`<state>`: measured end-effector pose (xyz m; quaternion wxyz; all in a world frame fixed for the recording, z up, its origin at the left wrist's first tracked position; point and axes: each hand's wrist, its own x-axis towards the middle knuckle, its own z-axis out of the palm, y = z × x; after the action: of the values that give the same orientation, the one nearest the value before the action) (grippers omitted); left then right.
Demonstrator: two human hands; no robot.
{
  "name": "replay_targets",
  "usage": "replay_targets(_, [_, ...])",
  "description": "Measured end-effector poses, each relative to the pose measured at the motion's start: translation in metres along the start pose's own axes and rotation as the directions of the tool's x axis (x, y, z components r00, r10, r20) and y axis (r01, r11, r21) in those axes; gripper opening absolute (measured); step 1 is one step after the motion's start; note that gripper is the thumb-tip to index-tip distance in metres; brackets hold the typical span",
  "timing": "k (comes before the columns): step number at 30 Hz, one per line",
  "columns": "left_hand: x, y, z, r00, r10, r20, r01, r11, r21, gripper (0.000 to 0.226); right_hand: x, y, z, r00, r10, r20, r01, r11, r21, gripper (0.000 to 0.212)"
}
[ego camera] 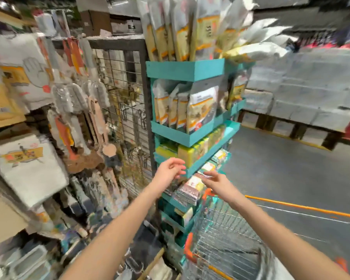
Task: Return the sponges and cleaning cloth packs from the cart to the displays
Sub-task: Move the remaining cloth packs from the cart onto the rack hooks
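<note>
1. Both hands are raised at the near face of the teal display rack [185, 70], above the far end of the cart [220, 235]. The frame is motion-blurred, so fine detail is unreliable.
2. Left hand [170, 170]: its fingers [179, 162] are loosely curled and apart, with nothing in them. They sit just beside the front lip of the sponge shelf; I cannot tell whether they touch it.
3. Right hand [217, 183]: its fingers [207, 175] are stretched out and slightly spread, tips at the cloth packs [187, 191]. No pack is clamped. I cannot tell whether the tips touch or hover.
4. Task items: the yellow sponges [187, 154] stand in a row on the shelf at hand level. The cloth packs lie stacked on the shelf below, and some appear to overhang its near edge. I can make out no packs in the visible part of the cart basket.
5. Judgement: this looks like a placing or straightening step at the rack.
6. Risks:
   - A sideways nudge from the right fingers could slide the overhanging stack off its shelf, into the cart or onto the floor.
   - The left wrist, close under the sponge row, could knock a sponge over the low lip.
   - The cart stands just beside the rack, and a push on it could jolt the shelves.
   - The brushes [98, 110] hanging to the left are near the left forearm and could snag it.
</note>
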<state>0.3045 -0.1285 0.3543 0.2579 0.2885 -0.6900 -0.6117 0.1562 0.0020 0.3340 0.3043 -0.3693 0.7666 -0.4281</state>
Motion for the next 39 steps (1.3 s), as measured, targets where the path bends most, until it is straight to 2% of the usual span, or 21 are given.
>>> replay_targets(2, [-0.001, 0.004, 0.057, 0.998, 0.002, 0.067, -0.001, 1.000, -0.015, 0.019, -0.022, 0.033, -0.041, 0.996, 0.051, -0.068, -0.051, 0.999, 0.004, 0.031])
replay_targets(4, [-0.001, 0.006, 0.116, 0.989, -0.004, 0.147, 0.007, 1.000, -0.021, 0.021, -0.042, 0.065, -0.081, 0.987, 0.083, -0.139, -0.087, 0.996, -0.026, 0.037])
replay_targets(8, [-0.004, -0.002, 0.216, 0.958, -0.028, 0.284, 0.032, 0.999, -0.010, 0.016, -0.077, 0.121, -0.142, 0.951, 0.181, -0.252, -0.179, 0.983, 0.030, 0.037])
replay_targets(15, [0.012, -0.046, 0.335, 0.883, -0.144, 0.448, 0.131, 0.990, 0.060, 0.020, -0.107, 0.216, -0.203, 0.873, 0.345, -0.345, -0.327, 0.939, 0.109, 0.037])
replay_targets(21, [0.063, -0.105, 0.398, 0.829, -0.248, 0.501, 0.204, 0.969, 0.142, 0.026, -0.087, 0.285, -0.230, 0.778, 0.476, -0.409, -0.436, 0.879, 0.193, 0.035])
replay_targets(32, [0.133, -0.212, 0.468, 0.698, -0.472, 0.538, 0.328, 0.879, 0.346, 0.028, -0.038, 0.394, -0.239, 0.654, 0.663, -0.365, -0.595, 0.748, 0.292, 0.028])
replay_targets(34, [0.132, -0.228, 0.477, 0.690, -0.481, 0.541, 0.305, 0.871, 0.385, 0.026, -0.032, 0.412, -0.234, 0.644, 0.683, -0.344, -0.608, 0.730, 0.312, 0.027])
replay_targets(37, [0.131, -0.252, 0.488, 0.685, -0.425, 0.591, 0.136, 0.872, 0.470, 0.025, -0.022, 0.440, -0.229, 0.640, 0.709, -0.296, -0.632, 0.705, 0.321, 0.024])
replay_targets(39, [0.135, -0.275, 0.496, 0.696, -0.422, 0.581, 0.080, 0.850, 0.521, 0.022, -0.015, 0.458, -0.227, 0.635, 0.725, -0.269, -0.644, 0.688, 0.334, 0.025])
